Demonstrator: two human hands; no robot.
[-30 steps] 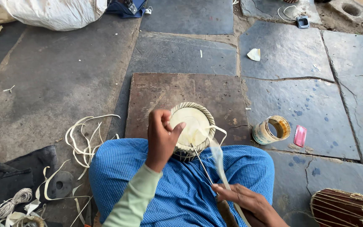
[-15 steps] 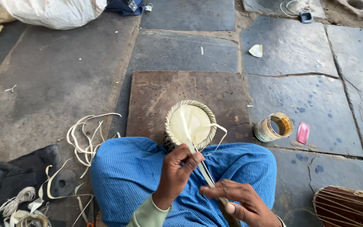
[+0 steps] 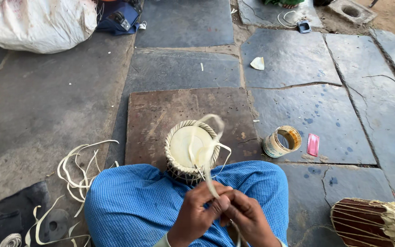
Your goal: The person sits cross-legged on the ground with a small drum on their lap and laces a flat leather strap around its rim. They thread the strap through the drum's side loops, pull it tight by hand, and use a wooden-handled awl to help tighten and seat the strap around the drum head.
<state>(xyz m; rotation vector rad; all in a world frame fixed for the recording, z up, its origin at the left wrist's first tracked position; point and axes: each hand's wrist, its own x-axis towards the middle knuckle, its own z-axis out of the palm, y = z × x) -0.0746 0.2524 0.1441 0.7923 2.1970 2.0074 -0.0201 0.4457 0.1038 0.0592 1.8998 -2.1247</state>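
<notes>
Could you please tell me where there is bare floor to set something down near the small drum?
Free: the brown slab behind the small drum, the grey stone beyond it, and the stone right of the tin can and pink packet. Crowded: the loose pale strips on the left, and the second drum at lower right.

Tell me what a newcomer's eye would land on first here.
Both hands, left and right, meet low in the middle, pinching a pale strap that loops up over a small drum held between blue-clad knees. A tin lies on its side on the stone floor to the right, and another drum lies at the lower right corner.
</notes>
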